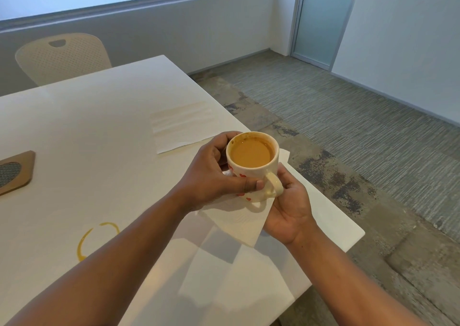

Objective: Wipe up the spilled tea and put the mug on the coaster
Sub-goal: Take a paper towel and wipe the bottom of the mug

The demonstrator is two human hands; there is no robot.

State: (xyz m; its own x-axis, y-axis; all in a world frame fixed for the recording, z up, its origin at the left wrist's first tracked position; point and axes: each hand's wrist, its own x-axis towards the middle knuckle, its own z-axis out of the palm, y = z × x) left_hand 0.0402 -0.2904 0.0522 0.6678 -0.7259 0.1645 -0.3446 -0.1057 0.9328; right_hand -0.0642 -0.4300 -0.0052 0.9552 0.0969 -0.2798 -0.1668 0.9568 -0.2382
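Cradling mug (252,166) between both hands

The mug (252,174) looks like glazed ceramic, cream and glossy, and the napkin (239,220) under it is thin, matt white paper, as is the stained paper towel (184,126) farther off. The bench (99,131) is smooth, faintly shiny white, the coaster (18,174) at left is matt wood-like board with a woven grey inset, and the far chair (62,57) has a perforated plastic back.

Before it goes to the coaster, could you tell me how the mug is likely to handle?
The mug is nearly full of tea, so probably heavy and apt to slop if tilted. It looks glazed, likely slippery and breakable; the left hand grips its body.
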